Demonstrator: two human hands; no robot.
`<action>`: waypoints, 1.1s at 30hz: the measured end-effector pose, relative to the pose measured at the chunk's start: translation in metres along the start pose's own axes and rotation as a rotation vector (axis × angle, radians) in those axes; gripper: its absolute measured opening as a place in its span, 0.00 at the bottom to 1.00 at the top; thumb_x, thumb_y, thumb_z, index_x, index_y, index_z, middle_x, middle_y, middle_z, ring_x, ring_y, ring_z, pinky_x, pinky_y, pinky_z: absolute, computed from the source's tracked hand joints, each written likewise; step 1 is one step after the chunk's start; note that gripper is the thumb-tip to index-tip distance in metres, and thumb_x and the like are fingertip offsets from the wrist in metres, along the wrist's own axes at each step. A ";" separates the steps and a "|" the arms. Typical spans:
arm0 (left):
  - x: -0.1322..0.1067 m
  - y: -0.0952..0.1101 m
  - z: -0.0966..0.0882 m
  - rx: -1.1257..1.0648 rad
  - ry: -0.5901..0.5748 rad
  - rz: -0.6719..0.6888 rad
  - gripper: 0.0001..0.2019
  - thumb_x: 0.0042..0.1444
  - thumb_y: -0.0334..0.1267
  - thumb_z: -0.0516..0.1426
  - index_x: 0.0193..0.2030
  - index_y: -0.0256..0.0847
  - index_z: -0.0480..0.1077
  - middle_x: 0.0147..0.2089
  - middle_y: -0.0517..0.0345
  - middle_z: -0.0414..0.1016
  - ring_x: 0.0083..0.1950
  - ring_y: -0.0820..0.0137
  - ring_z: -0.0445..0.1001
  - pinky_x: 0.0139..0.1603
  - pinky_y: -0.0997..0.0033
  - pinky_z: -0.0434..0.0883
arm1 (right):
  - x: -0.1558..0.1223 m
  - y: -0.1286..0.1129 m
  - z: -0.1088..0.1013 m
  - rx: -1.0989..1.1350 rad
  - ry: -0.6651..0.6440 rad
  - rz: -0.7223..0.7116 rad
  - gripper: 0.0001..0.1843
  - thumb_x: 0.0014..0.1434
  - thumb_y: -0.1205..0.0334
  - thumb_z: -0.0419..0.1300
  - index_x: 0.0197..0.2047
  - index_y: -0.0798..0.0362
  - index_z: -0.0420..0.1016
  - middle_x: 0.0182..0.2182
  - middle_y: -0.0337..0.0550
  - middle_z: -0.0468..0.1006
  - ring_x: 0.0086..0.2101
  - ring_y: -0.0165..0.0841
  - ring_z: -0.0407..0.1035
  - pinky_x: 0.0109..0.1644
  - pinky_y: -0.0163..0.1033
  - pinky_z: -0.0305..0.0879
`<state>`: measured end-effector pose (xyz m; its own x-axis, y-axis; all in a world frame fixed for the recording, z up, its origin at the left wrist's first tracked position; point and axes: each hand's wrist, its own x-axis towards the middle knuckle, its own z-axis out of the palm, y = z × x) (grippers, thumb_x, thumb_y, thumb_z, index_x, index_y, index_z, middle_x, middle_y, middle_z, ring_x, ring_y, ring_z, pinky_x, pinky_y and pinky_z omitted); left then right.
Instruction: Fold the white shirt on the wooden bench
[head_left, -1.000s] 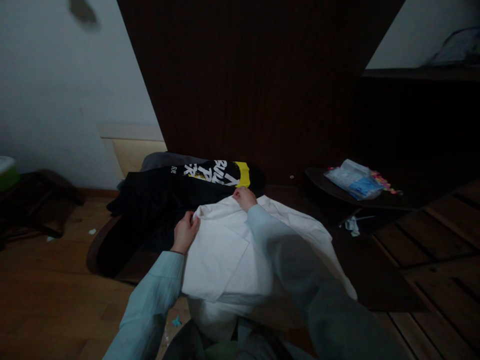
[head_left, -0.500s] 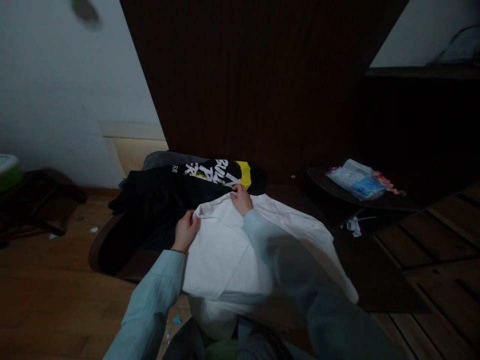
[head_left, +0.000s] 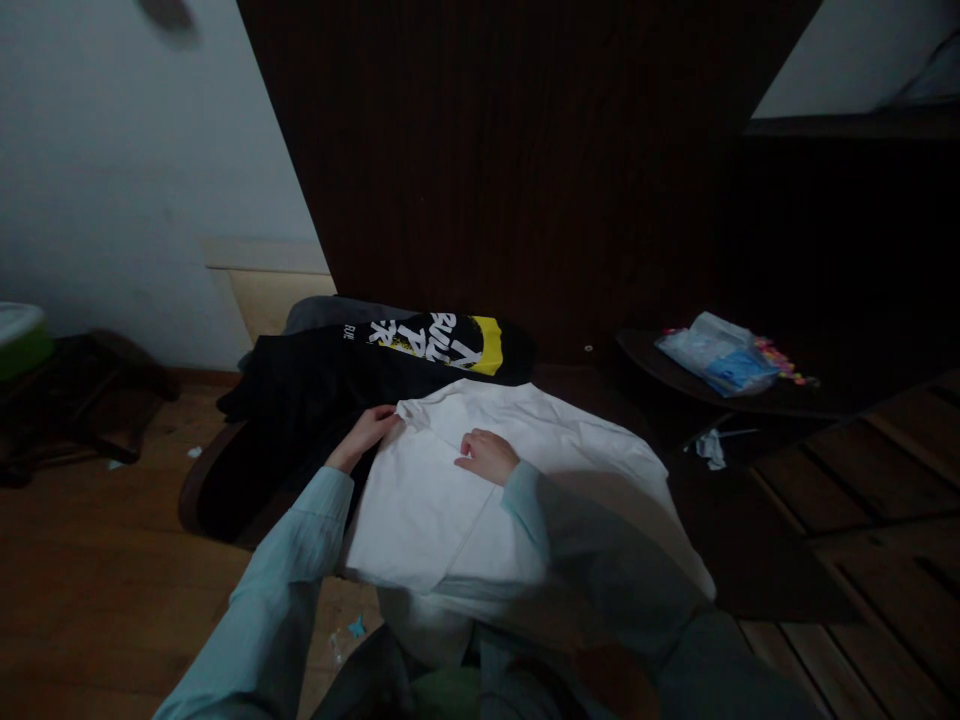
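Observation:
A white garment (head_left: 442, 500) lies spread in front of me over a low dark surface and my lap. My left hand (head_left: 363, 437) rests at its upper left corner, fingers stretched along the cloth's edge. Near the garment's middle, my right hand (head_left: 487, 455) lies flat with the fingers loosely curled on the fabric. Both arms wear pale blue sleeves. Just beyond the white garment sits a black garment (head_left: 352, 375) with white lettering and a yellow patch.
A dark wooden panel (head_left: 525, 170) rises behind the clothes. At the right a dark round table (head_left: 675, 375) carries a plastic packet (head_left: 716, 355). A low dark stool (head_left: 82, 390) stands at the left on the wooden floor. Small scraps of litter lie on the floor.
My right hand has drawn back from the garment's far edge to its middle. My left hand has uncurled and now lies stretched along the corner. The view has shifted slightly.

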<state>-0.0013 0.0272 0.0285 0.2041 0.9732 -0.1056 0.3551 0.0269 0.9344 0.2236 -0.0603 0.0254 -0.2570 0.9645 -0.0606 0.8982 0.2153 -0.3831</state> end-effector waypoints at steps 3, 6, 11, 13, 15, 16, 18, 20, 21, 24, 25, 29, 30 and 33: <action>0.006 0.000 0.001 -0.050 0.074 -0.058 0.18 0.30 0.47 0.61 0.26 0.34 0.72 0.25 0.57 0.74 0.29 0.69 0.69 0.30 0.72 0.65 | -0.006 -0.001 -0.004 0.025 -0.022 -0.009 0.05 0.50 0.62 0.56 0.27 0.53 0.66 0.28 0.40 0.69 0.30 0.29 0.63 0.35 0.33 0.55; 0.006 -0.004 0.004 -0.065 0.093 -0.069 0.18 0.28 0.47 0.61 0.23 0.35 0.70 0.21 0.59 0.71 0.25 0.72 0.67 0.26 0.75 0.62 | -0.012 0.000 -0.006 0.163 -0.006 0.054 0.05 0.54 0.62 0.52 0.28 0.52 0.63 0.23 0.35 0.66 0.26 0.27 0.60 0.30 0.32 0.53; 0.003 -0.007 0.006 -0.094 0.116 -0.069 0.18 0.26 0.47 0.61 0.22 0.35 0.67 0.18 0.64 0.66 0.21 0.77 0.61 0.22 0.77 0.57 | -0.021 0.011 0.005 0.442 0.031 0.092 0.04 0.53 0.63 0.54 0.28 0.52 0.61 0.17 0.29 0.62 0.22 0.24 0.57 0.27 0.30 0.51; 0.004 -0.008 0.005 -0.102 0.120 -0.061 0.17 0.26 0.46 0.61 0.22 0.35 0.66 0.18 0.65 0.64 0.20 0.78 0.60 0.22 0.77 0.57 | -0.024 0.017 0.011 0.531 0.031 0.082 0.05 0.52 0.62 0.55 0.28 0.52 0.62 0.16 0.28 0.62 0.20 0.24 0.57 0.25 0.29 0.50; 0.005 -0.010 0.006 -0.102 0.123 -0.048 0.16 0.29 0.46 0.60 0.21 0.35 0.66 0.17 0.65 0.63 0.20 0.78 0.59 0.22 0.77 0.57 | -0.027 0.023 0.016 0.577 0.032 0.071 0.06 0.51 0.59 0.55 0.28 0.52 0.63 0.16 0.28 0.62 0.19 0.23 0.57 0.24 0.29 0.49; 0.006 -0.012 0.006 -0.099 0.127 -0.039 0.15 0.31 0.46 0.60 0.20 0.35 0.66 0.17 0.65 0.63 0.20 0.78 0.59 0.23 0.77 0.57 | -0.028 0.024 0.018 0.577 0.044 0.069 0.07 0.51 0.58 0.56 0.28 0.52 0.64 0.16 0.28 0.62 0.19 0.23 0.56 0.23 0.29 0.49; 0.008 -0.015 0.008 -0.089 0.146 -0.017 0.12 0.35 0.44 0.58 0.21 0.35 0.66 0.18 0.64 0.64 0.22 0.76 0.62 0.24 0.76 0.60 | -0.031 0.026 0.021 0.531 0.093 0.074 0.07 0.51 0.59 0.56 0.27 0.52 0.64 0.15 0.28 0.61 0.19 0.23 0.56 0.23 0.29 0.48; 0.009 -0.017 0.011 -0.080 0.173 0.012 0.10 0.36 0.40 0.57 0.26 0.35 0.68 0.23 0.62 0.68 0.26 0.74 0.65 0.29 0.74 0.63 | -0.033 0.025 0.023 0.455 0.137 0.076 0.06 0.51 0.60 0.56 0.26 0.52 0.64 0.15 0.29 0.59 0.19 0.23 0.55 0.23 0.29 0.47; 0.009 -0.018 0.013 -0.075 0.180 0.036 0.11 0.37 0.37 0.56 0.30 0.35 0.69 0.26 0.60 0.70 0.30 0.73 0.67 0.33 0.73 0.64 | -0.034 0.024 0.024 0.422 0.151 0.075 0.05 0.51 0.61 0.56 0.26 0.52 0.64 0.15 0.29 0.59 0.19 0.23 0.55 0.23 0.30 0.47; 0.007 -0.014 0.013 0.036 0.129 0.175 0.15 0.38 0.33 0.55 0.37 0.37 0.70 0.37 0.57 0.72 0.39 0.69 0.69 0.44 0.69 0.64 | -0.036 0.021 0.025 0.369 0.161 0.067 0.04 0.52 0.62 0.55 0.27 0.52 0.64 0.16 0.30 0.59 0.19 0.24 0.55 0.24 0.30 0.47; 0.006 -0.012 0.012 0.110 0.100 0.226 0.14 0.39 0.34 0.54 0.36 0.38 0.71 0.38 0.56 0.72 0.41 0.68 0.68 0.47 0.68 0.64 | -0.037 0.020 0.025 0.363 0.160 0.067 0.04 0.52 0.62 0.55 0.27 0.52 0.64 0.16 0.30 0.59 0.19 0.24 0.55 0.24 0.30 0.47; 0.006 0.004 0.004 0.404 0.005 0.251 0.11 0.44 0.35 0.48 0.29 0.37 0.71 0.35 0.55 0.72 0.40 0.68 0.68 0.46 0.70 0.63 | -0.036 0.020 0.023 0.366 0.146 0.068 0.04 0.52 0.62 0.55 0.27 0.52 0.64 0.15 0.30 0.58 0.19 0.24 0.55 0.24 0.30 0.47; 0.008 0.008 0.003 0.452 -0.008 0.216 0.12 0.44 0.34 0.47 0.29 0.37 0.70 0.34 0.56 0.72 0.38 0.69 0.68 0.43 0.71 0.64 | -0.035 0.020 0.023 0.374 0.133 0.070 0.04 0.52 0.62 0.55 0.27 0.52 0.65 0.15 0.29 0.58 0.19 0.24 0.55 0.23 0.30 0.47; 0.016 0.017 0.001 0.534 -0.005 0.119 0.13 0.46 0.34 0.44 0.24 0.37 0.68 0.27 0.57 0.71 0.32 0.70 0.67 0.35 0.73 0.64 | -0.032 0.023 0.021 0.440 0.095 0.082 0.05 0.51 0.61 0.55 0.26 0.52 0.65 0.15 0.29 0.59 0.19 0.24 0.54 0.23 0.30 0.46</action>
<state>0.0087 0.0428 0.0429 0.2754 0.9612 -0.0125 0.7427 -0.2045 0.6377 0.2450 -0.0891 -0.0011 -0.1390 0.9898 -0.0298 0.6724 0.0722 -0.7367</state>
